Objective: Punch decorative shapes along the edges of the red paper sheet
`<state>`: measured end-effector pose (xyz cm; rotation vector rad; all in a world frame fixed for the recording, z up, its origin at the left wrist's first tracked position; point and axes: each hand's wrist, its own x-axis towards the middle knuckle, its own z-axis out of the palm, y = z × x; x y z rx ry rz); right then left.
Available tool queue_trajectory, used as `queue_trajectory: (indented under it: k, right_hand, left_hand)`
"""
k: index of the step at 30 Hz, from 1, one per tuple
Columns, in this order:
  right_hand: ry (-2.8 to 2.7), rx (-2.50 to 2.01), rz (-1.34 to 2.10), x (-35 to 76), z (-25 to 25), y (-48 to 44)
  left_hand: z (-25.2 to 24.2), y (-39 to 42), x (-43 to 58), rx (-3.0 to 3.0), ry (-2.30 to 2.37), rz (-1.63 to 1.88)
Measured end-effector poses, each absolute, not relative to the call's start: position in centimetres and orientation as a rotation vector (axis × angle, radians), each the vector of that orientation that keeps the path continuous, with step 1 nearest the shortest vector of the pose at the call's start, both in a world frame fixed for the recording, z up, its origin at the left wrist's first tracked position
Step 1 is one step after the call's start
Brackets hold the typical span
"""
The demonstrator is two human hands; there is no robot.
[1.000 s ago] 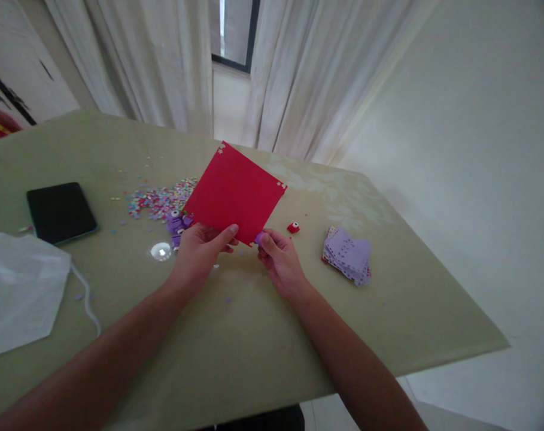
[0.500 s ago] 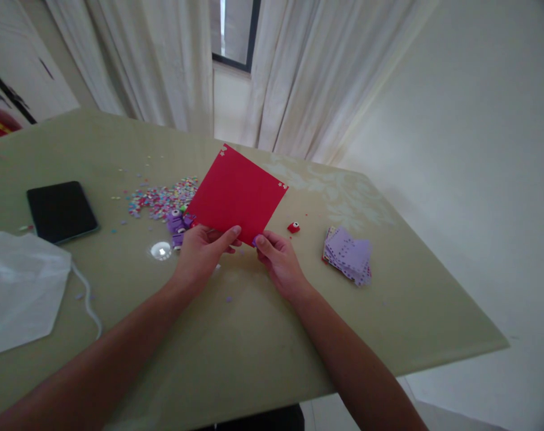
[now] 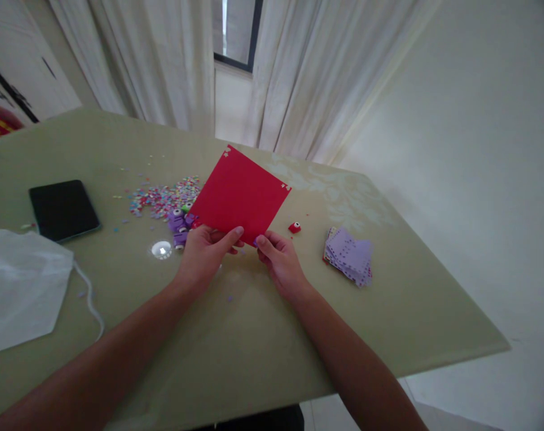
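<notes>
My left hand [image 3: 207, 250] pinches the lower left edge of a red square of paper [image 3: 240, 197], thumb on top. Small star-like cut-outs show at the paper's top and right corners. My right hand [image 3: 280, 260] is closed at the bottom corner around a small purple paper punch [image 3: 256, 242], mostly hidden by the fingers. Several purple punches [image 3: 178, 222] lie just beyond my left hand, with a green one [image 3: 186, 208] among them. A red punch [image 3: 294, 227] sits alone to the right of the paper.
Colourful confetti [image 3: 164, 197] is heaped behind the punches. A stack of punched purple paper [image 3: 349, 254] lies at right. On the left are a dark tablet or phone [image 3: 64, 209] and a white face mask [image 3: 24, 290]. The table [image 3: 263, 353] has an edge near me.
Both hands keep their hold on the paper and the punch. The whole view has shifted very slightly; nothing else visibly differs.
</notes>
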<state>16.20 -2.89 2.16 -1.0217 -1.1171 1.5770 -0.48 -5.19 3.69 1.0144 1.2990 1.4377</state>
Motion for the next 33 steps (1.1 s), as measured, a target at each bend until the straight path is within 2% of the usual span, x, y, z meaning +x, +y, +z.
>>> queue_trajectory:
  k: [24,28,33]
  right_hand:
    - [-1.065,-0.951,1.536,16.4,1.8,-2.3]
    - [-1.043,-1.029,1.263,18.3,2.5,-0.6]
    - [-1.395,-1.284,0.763,21.7,2.7,1.5]
  left_hand:
    - [2.8,-4.9,-0.8,0.97,1.285,1.482]
    - [2.9,-4.6,-1.2,0.952,1.309,1.497]
    - [2.8,-4.5,-1.2,0.94,1.289,1.508]
